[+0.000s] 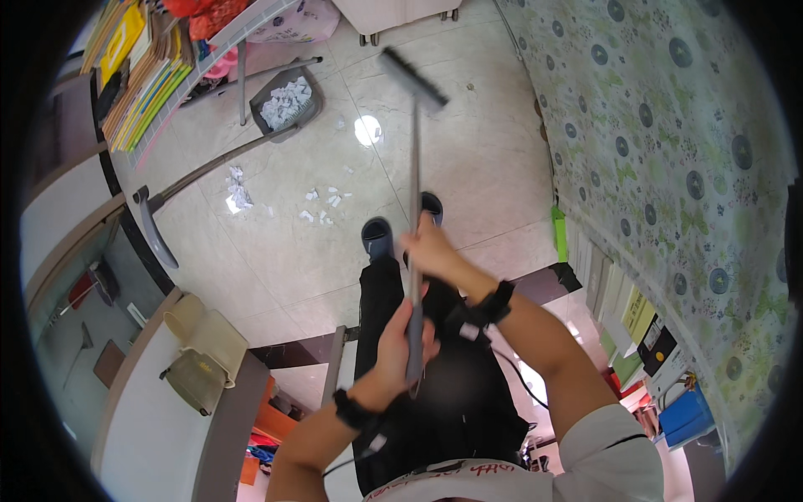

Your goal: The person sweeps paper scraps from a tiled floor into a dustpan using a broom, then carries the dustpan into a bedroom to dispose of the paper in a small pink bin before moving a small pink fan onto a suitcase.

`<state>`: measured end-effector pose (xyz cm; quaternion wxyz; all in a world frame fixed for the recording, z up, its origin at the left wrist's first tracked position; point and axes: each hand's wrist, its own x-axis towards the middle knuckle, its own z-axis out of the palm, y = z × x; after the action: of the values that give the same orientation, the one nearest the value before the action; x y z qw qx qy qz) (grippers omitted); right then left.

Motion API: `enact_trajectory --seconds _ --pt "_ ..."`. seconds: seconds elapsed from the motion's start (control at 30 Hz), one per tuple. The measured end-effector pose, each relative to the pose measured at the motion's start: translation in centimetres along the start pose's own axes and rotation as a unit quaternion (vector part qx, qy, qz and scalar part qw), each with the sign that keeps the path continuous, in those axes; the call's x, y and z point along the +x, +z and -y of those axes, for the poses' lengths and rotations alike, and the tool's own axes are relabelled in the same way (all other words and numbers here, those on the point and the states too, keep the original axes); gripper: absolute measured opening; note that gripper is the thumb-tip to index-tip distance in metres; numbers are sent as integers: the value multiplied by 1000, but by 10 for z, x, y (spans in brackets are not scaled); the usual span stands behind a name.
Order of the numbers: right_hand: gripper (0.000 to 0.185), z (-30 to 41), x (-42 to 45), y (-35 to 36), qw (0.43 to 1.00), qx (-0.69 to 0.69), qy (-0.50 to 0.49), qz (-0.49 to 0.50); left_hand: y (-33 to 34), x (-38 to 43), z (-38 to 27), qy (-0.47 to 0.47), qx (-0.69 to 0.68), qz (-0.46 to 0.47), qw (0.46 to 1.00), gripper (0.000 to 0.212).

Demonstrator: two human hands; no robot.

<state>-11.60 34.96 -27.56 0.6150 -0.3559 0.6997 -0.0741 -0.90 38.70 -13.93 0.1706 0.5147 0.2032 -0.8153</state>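
Both hands are on the long handle of a broom (415, 157). My left hand (395, 345) is wrapped around the grey grip near its end, close to my body. Further up the shaft, my right hand (433, 248) grips the pole, slightly blurred. The broom head (411, 78), dark-bristled and also blurred, is over the floor ahead of my feet. To the left lies a grey dustpan (307, 113) with a long handle, holding a heap of white paper scraps (287, 103). More paper scraps (329, 197) are scattered on the tiles, with a small pile (237, 188) further left.
A curtain or cloth with a butterfly pattern (646, 113) hangs along the right. A shelf of books and folders (150, 81) stands at upper left. A wheeled white furniture piece (395, 12) is at the far end. A beige bag (207, 351) rests at lower left.
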Motion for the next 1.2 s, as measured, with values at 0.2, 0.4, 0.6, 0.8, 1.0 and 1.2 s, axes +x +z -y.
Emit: enact_trajectory --seconds 0.2,0.4,0.6,0.8,1.0,1.2 --pt "43 14 90 -39 995 40 92 12 8 64 -45 24 -47 45 998 26" --pt "49 13 37 67 984 41 120 128 -78 5 -24 20 -49 -47 997 29" --pt "34 57 -14 102 935 341 90 24 -124 -31 -99 65 56 34 996 66" --pt "19 101 -20 68 836 525 151 55 -128 9 -252 488 377 -210 759 100" --pt "28 131 -48 91 876 440 195 42 -112 31 -313 603 466 -263 592 59" --pt "37 116 -43 127 918 341 200 -7 -151 22 -270 697 460 -240 494 14"
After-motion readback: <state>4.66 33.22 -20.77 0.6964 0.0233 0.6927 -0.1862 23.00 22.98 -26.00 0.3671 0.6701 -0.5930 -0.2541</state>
